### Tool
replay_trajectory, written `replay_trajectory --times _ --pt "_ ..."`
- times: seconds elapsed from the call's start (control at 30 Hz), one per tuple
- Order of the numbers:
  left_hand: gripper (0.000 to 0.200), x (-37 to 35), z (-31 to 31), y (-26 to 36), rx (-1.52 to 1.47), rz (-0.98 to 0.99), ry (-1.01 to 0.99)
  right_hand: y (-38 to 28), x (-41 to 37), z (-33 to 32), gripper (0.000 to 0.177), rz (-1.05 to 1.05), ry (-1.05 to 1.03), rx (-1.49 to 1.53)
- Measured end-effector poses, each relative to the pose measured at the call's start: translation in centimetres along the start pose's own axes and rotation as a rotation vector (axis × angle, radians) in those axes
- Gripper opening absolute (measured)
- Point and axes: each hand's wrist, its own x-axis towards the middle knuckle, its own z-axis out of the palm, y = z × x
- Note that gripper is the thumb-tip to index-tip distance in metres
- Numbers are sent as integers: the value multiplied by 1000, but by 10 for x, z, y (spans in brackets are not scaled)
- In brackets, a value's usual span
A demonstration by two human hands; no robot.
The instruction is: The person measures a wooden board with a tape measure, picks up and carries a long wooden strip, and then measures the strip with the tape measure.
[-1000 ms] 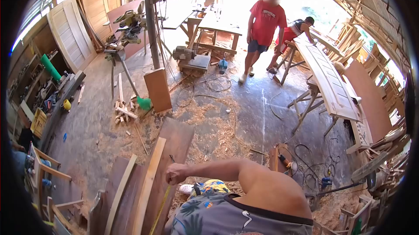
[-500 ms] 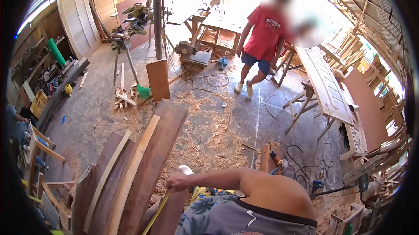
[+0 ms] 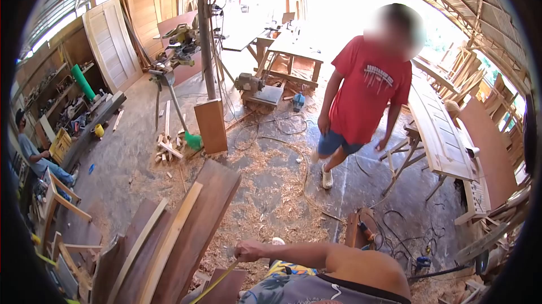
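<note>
My right arm reaches across the bottom of the view, and my right hand is closed around the end of a thin yellow tape. The tape slants down and left to the bottom edge. Left of the hand lie a wide dark brown board and a pale narrow strip on it. A second, slightly curved pale strip lies farther left over other dark boards. A smaller brown board is below my hand. My left hand is out of view.
A person in a red shirt stands ahead at the right, beside a panelled door on trestles. Another person sits at the far left. Cables and a power tool lie at the lower right. Wood shavings cover the floor.
The person in red has come closer and moved right in view. More of the seated person shows at the left. My right hand still grips the tape and appears slightly lower and farther right.
</note>
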Motion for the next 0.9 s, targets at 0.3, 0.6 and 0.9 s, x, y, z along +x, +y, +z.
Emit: replay_trajectory --times 0.3,0.6,0.9 --pt "15 89 -13 141 11 400 -104 76 -59 -82 30 263 83 148" --pt "33 188 -45 277 -218 678 -298 103 -67 -146 37 468 191 204" --pt "69 284 -73 263 -57 513 214 189 -46 -192 36 708 474 418"
